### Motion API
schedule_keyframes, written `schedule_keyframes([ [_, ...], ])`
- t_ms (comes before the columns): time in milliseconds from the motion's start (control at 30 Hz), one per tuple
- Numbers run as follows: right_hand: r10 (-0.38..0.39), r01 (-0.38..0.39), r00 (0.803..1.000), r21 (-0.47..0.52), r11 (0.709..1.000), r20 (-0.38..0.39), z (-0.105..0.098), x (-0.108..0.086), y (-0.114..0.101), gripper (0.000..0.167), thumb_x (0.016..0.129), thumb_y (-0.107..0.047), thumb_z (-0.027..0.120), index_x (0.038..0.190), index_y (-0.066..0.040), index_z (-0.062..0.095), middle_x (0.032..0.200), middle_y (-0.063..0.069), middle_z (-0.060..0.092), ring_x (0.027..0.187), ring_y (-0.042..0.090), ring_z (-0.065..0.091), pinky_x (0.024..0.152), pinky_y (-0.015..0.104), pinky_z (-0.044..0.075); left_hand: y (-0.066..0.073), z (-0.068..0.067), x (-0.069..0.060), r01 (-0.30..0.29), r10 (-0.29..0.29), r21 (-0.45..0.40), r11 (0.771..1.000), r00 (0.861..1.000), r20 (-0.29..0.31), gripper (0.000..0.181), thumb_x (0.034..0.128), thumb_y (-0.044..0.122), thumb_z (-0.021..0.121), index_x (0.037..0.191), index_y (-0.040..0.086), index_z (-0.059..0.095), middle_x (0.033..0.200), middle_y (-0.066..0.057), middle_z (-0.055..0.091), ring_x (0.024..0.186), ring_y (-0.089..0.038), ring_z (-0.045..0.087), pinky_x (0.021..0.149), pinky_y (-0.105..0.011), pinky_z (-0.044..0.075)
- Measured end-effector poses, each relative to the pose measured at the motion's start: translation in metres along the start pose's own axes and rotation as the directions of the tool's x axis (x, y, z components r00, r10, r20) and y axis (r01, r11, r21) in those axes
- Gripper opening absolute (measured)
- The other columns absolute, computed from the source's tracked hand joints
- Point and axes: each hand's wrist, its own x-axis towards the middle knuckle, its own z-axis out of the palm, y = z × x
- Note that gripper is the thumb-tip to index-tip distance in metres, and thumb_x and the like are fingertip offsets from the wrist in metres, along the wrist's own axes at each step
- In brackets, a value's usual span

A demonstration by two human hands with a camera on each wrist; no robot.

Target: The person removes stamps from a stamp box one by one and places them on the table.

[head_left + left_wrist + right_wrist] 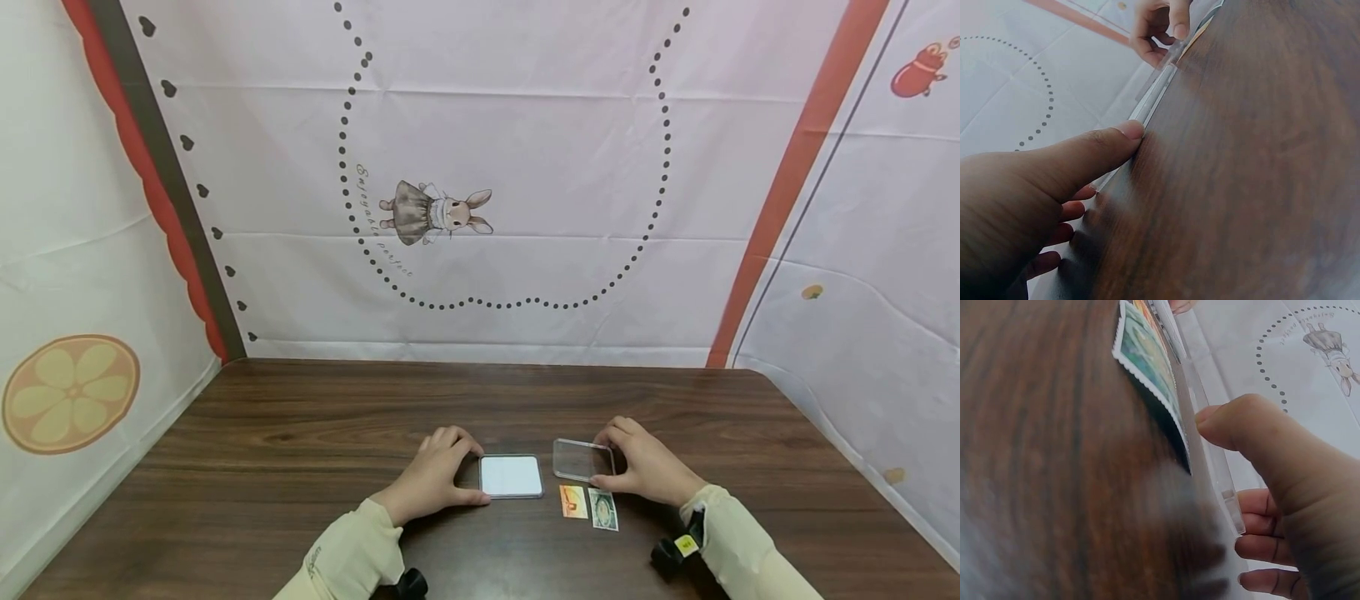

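A shallow clear plastic case (540, 477) with a white sheet (510, 477) inside lies on the table. My left hand (435, 473) grips it at its left side, thumb at the near edge and fingers at the far corner. Just to its right is a clear rectangular plastic lid (577, 460). My right hand (641, 462) holds this lid by its right end between thumb and fingers; whether it touches the table I cannot tell. Nearer than the lid lie an orange stamp (573, 502) and a green stamp (603, 509), side by side. The green one's edge curls upward in the right wrist view.
The brown wooden table (337, 408) reaches back to a white printed cloth (525, 167) hung behind it. More cloth hangs at the left and right sides. Black wrist devices (667, 554) sit at both cuffs.
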Motion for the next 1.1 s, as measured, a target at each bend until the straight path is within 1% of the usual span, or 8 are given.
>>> schedule_keyframes([
  [167, -0.003, 0.003, 1.000, 0.002, 1.000, -0.004, 0.000, 0.000, -0.001, 0.040, 0.073, -0.041, 0.079, 0.098, -0.014, 0.064, 0.093, -0.007, 0.051, 0.082, 0.003, 0.044, 0.070, 0.025, 0.045, 0.001, -0.001, 0.000, -0.001, 0.001, 0.005, 1.000, 1.000, -0.002, 0.056, 0.0754, 0.049, 0.077, 0.115, 0.013, 0.061, 0.119, -0.006, 0.053, 0.115, -0.026, 0.046, 0.099, -0.052, 0.035],
  [400, 0.011, -0.011, 1.000, 0.004, 1.000, 0.010, -0.002, 0.001, -0.003, 0.041, 0.074, -0.044, 0.079, 0.099, -0.014, 0.064, 0.093, -0.007, 0.051, 0.082, 0.004, 0.044, 0.070, 0.025, 0.045, 0.001, 0.000, 0.000, -0.001, 0.001, 0.000, 1.000, 1.000, -0.004, 0.055, 0.0756, 0.048, 0.078, 0.115, 0.014, 0.061, 0.119, -0.006, 0.053, 0.115, -0.026, 0.047, 0.100, -0.053, 0.035],
  [667, -0.002, 0.002, 1.000, 0.004, 1.000, 0.001, -0.003, 0.001, -0.006, 0.042, 0.073, -0.045, 0.079, 0.098, -0.014, 0.064, 0.092, -0.008, 0.051, 0.081, 0.004, 0.045, 0.069, 0.025, 0.044, 0.002, -0.001, -0.001, -0.001, 0.001, 0.001, 1.000, 1.000, 0.000, 0.056, 0.0757, 0.050, 0.077, 0.115, 0.013, 0.061, 0.119, -0.006, 0.053, 0.114, -0.026, 0.047, 0.099, -0.052, 0.035],
  [1100, -0.004, 0.003, 1.000, 0.014, 1.000, 0.019, -0.005, 0.002, -0.011, 0.043, 0.074, -0.047, 0.078, 0.099, -0.015, 0.063, 0.091, -0.008, 0.049, 0.081, 0.004, 0.044, 0.068, 0.025, 0.044, 0.001, -0.001, -0.001, 0.005, -0.005, -0.008, 1.000, 1.000, 0.004, 0.055, 0.0762, 0.049, 0.077, 0.115, 0.014, 0.061, 0.120, -0.007, 0.053, 0.115, -0.026, 0.046, 0.100, -0.052, 0.034],
])
